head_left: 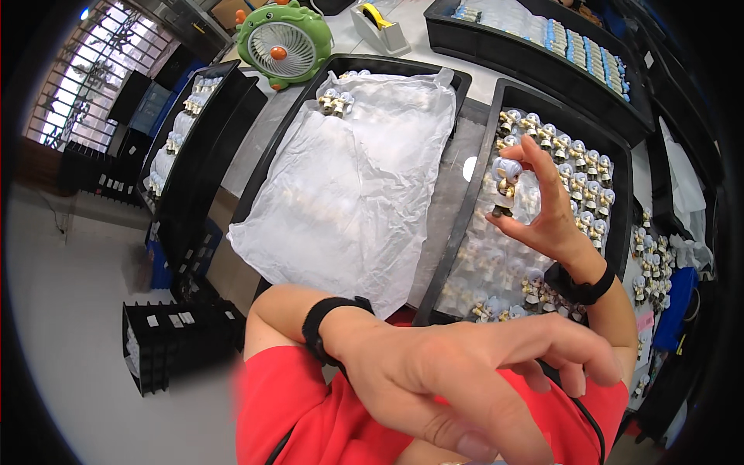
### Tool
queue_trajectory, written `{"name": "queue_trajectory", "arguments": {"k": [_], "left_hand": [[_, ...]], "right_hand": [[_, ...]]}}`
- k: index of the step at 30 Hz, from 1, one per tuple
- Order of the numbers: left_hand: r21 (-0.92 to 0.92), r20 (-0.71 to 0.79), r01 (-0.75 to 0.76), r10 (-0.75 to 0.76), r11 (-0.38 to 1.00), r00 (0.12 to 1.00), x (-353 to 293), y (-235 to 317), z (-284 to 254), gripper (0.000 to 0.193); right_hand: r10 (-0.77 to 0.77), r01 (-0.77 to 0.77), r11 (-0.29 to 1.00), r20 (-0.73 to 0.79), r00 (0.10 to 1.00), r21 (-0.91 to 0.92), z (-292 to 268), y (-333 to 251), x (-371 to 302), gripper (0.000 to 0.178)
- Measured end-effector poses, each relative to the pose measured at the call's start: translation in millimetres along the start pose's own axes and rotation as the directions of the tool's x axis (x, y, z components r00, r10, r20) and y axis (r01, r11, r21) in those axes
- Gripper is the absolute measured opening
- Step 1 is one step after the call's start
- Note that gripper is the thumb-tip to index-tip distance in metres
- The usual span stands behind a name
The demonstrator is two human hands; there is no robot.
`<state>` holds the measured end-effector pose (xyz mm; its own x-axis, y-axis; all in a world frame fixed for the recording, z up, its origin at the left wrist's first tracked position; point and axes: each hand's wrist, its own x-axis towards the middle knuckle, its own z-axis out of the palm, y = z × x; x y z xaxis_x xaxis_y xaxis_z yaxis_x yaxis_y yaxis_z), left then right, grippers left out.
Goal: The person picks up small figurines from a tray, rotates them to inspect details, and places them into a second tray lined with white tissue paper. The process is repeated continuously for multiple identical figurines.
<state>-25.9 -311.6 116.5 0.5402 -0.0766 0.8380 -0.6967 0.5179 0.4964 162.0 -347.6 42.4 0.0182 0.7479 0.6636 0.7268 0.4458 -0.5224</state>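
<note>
Head view. Item one: small figurine [505, 186], pale hair, cream outfit, dark base. You pinch it upright in your right hand [552, 213], thumb under the base and a fingertip on the head, raised over the right-hand black tray [620, 147] so its face can be checked clear of the others.

Item two: your left hand [465, 380], close to the lens and blurred, fingers spread loosely, grip wide and holding nothing, hovering over your red sleeve [310, 411].

Item three: rows of like figurines [577, 167] standing packed in that tray, apparently kept upright to save room; the nearer rows sit under a filmy cover and are hard to make out.

Item four: middle tray [457, 77] on the worktop [256, 147], draped in a white plastic sheet [356, 178], contents mostly hidden; a few figurines [335, 101] peek out at its far end.

Item five: green desk fan [284, 43], tape dispenser [380, 27], both partly cut off at the top edge.
</note>
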Motion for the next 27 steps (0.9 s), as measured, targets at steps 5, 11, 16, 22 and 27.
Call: {"name": "queue_trajectory", "arguments": {"k": [5, 11, 16, 22, 27], "left_hand": [[-0.121, -0.067, -0.005, -0.003, 0.993, 0.998, 1, -9, 11, 0.027], [-0.145, -0.072, -0.138, 0.129, 0.980, 0.989, -3, -28, 16, 0.029], [-0.224, -0.060, 0.091, -0.107, 0.970, 0.992, -1, -7, 13, 0.021], [-0.143, -0.092, -0.024, 0.010, 0.989, 0.996, -3, -20, 16, 0.025], [0.035, -0.082, 0.279, -0.276, 0.960, 0.958, 1, 13, -8, 0.051]], "right_hand": [[-0.007, 0.007, 1.000, -0.003, 1.000, -0.011, 0, 1, 2, 0.101], [-0.010, 0.010, 1.000, 0.003, 1.000, -0.025, -1, 0, 2, 0.101], [0.001, -0.001, 1.000, 0.006, 1.000, -0.030, -2, 3, 0, 0.101], [-0.013, 0.013, 1.000, 0.013, 1.000, -0.008, 3, 6, 3, 0.101], [0.002, -0.002, 1.000, -0.002, 1.000, 0.003, 1, 3, 2, 0.100]]}}
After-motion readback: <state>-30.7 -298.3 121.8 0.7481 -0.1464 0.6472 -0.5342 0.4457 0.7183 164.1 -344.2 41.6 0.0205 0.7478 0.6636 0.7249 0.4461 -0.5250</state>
